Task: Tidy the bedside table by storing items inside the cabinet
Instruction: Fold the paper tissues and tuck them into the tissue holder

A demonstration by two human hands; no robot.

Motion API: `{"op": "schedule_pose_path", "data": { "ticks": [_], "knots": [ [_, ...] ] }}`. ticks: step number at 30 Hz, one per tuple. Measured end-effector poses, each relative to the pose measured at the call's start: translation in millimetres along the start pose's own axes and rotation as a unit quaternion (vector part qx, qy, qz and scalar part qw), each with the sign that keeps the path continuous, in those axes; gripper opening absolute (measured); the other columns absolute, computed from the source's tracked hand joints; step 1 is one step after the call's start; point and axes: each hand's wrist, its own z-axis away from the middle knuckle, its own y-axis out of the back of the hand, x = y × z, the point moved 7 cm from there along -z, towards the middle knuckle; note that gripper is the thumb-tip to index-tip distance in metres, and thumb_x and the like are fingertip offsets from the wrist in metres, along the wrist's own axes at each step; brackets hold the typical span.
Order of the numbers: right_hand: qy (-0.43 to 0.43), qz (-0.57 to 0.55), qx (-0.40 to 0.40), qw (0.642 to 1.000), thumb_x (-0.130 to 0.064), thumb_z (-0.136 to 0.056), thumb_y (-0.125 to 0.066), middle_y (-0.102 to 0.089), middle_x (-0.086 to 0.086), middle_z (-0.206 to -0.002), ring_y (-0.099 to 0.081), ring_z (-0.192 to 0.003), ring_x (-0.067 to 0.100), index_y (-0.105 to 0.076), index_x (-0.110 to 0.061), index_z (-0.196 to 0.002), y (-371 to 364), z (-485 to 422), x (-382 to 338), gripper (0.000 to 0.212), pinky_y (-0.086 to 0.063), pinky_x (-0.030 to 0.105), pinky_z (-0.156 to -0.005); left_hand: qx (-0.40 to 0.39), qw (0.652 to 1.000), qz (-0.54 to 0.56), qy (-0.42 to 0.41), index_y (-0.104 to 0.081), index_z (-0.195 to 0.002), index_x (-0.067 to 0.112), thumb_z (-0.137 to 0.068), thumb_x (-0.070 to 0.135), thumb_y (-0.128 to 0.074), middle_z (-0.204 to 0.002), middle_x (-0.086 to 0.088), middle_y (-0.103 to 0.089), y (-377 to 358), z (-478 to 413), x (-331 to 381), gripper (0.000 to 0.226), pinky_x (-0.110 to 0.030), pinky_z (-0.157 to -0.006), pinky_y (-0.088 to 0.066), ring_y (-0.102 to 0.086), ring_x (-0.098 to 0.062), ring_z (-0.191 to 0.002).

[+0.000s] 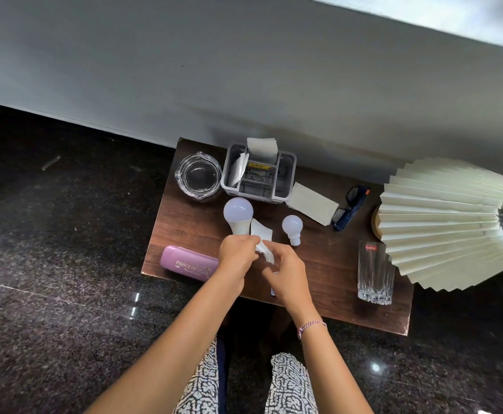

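- A person stands over a dark wooden bedside table [319, 264], seen from above, both bare arms reaching down to its front edge.
- The left hand [237, 253] and the right hand [287, 271] meet over a crumpled white tissue [263, 243], each pinching part of it; both are closed on the paper, which lifts off the tabletop between them.
- Just beyond the hands lie a large bulb [237, 215] and a small bulb [292, 228]. A pink spectacle case [186, 262] lies by the left wrist.
- Further back sit a glass ashtray [198, 176], a grey organiser [259, 174] with papers in it, a loose paper slip [313, 203] and dark glasses [350, 206].
- To the right stand a clear tumbler [374, 271] and a pleated lamp shade [453, 222].
- The step in hand looks like gathering the tissue, with nearly everything yet unstored.
- The cabinet is not in view, probably below the tabletop; the next move calls for one hand to free itself and open it.
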Motion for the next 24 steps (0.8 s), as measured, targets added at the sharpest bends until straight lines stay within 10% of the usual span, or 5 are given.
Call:
{"op": "schedule_pose_path", "data": {
  "ticks": [9,15,24],
  "knots": [
    [0.062,0.11,0.166,0.978,-0.008,-0.087,-0.059,-0.058,-0.002,-0.104,-0.037,-0.094,0.007,-0.067,-0.014,-0.099,35.5,3.1,-29.2,0.015,-0.03,0.015,-0.072,-0.045,0.992,-0.084,-0.083,-0.07,-0.105,0.009,-0.083,-0.01,-0.048,-0.095,-0.002,-0.068,2.8,15.2,24.9,0.037,-0.018,-0.073,-0.05,-0.063,-0.01,-0.088],
    [0.122,0.137,0.185,0.965,-0.014,-0.087,-0.062,-0.051,0.001,-0.105,-0.026,-0.094,0.004,-0.068,-0.014,-0.098,64.1,-5.0,-59.7,0.012,-0.023,0.011,-0.076,0.025,0.89,-0.345,-0.296,-0.07,-0.092,0.026,-0.078,0.018,-0.069,-0.072,0.009,-0.059,4.0,35.2,75.0,0.016,-0.026,-0.074,-0.047,-0.062,-0.013,-0.078],
    [0.098,-0.023,0.213,0.972,-0.017,-0.087,-0.064,-0.048,-0.005,-0.103,-0.048,-0.087,0.005,-0.054,-0.018,-0.118,93.9,-21.8,-74.7,0.032,-0.043,0.007,-0.069,0.137,0.845,-0.334,-0.394,-0.064,-0.086,0.018,-0.082,0.032,-0.066,-0.093,-0.002,-0.064,-1.9,39.5,121.8,0.015,-0.029,-0.069,-0.039,-0.059,-0.024,-0.089]
  ]
}}
